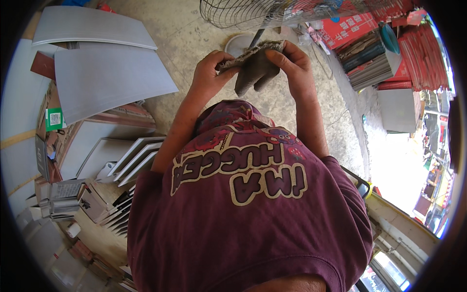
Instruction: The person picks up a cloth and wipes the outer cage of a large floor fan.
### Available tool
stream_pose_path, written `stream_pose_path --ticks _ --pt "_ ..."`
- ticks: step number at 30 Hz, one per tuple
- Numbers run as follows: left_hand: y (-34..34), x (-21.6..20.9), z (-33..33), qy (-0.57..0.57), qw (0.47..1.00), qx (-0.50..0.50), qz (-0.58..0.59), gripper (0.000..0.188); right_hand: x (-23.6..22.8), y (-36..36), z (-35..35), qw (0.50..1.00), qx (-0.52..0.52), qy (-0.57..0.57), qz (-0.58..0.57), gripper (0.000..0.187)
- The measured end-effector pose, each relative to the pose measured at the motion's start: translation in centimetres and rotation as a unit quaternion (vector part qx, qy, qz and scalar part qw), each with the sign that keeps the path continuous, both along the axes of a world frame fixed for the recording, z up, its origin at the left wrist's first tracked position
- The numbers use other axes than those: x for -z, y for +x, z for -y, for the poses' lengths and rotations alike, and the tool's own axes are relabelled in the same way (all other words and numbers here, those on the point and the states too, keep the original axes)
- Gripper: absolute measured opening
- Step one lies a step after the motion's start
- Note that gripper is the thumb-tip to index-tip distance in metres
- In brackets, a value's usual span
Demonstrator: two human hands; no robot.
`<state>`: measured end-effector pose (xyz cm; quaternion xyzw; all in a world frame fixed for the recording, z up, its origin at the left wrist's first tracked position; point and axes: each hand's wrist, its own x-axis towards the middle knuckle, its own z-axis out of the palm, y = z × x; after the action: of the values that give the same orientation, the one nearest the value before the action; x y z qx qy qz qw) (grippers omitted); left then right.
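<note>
A dirty grey work glove hangs in front of me at the top middle, its cuff edge pulled wide between my two hands. My left hand pinches the left end of the cuff between thumb and fingers. At the other end, my right hand grips the cuff, with the thumb on the near side and the fingers partly hidden behind it. Dark glove fingers droop below the cuff toward me.
A wire-caged standing fan is just beyond my hands, its round base on the concrete floor. Large grey panels lie at the left, with white panels upright below. Stacked red sheets and a grey slab stand at right.
</note>
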<state>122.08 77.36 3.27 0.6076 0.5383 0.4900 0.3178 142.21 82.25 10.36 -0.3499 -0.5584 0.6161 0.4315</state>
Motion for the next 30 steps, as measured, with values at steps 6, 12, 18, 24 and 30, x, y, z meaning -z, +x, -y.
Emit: stream_pose_path --ticks 6,12,18,24,30 --pt "-1.2 0.5 -0.1 -0.061 0.982 -0.017 0.175 0.025 0.1 1.3 -0.1 0.999 0.034 -0.015 -0.036 0.015" --pt "-0.7 0.0 0.4 -0.059 0.891 -0.039 0.448 0.033 0.7 1.6 0.4 0.988 0.053 -0.066 -0.131 0.018" --pt "-1.2 0.4 0.8 -0.055 0.900 -0.061 0.427 0.028 0.9 1.5 0.9 0.985 0.052 -0.083 -0.145 0.018" --pt "-1.0 -0.3 0.9 -0.033 0.898 -0.057 0.435 0.026 1.0 1.6 1.0 0.985 0.043 -0.074 -0.152 0.020" --pt "-1.0 -0.6 1.0 -0.017 0.897 -0.052 0.438 0.028 1.0 1.6 1.2 0.985 0.045 -0.069 -0.150 0.021"
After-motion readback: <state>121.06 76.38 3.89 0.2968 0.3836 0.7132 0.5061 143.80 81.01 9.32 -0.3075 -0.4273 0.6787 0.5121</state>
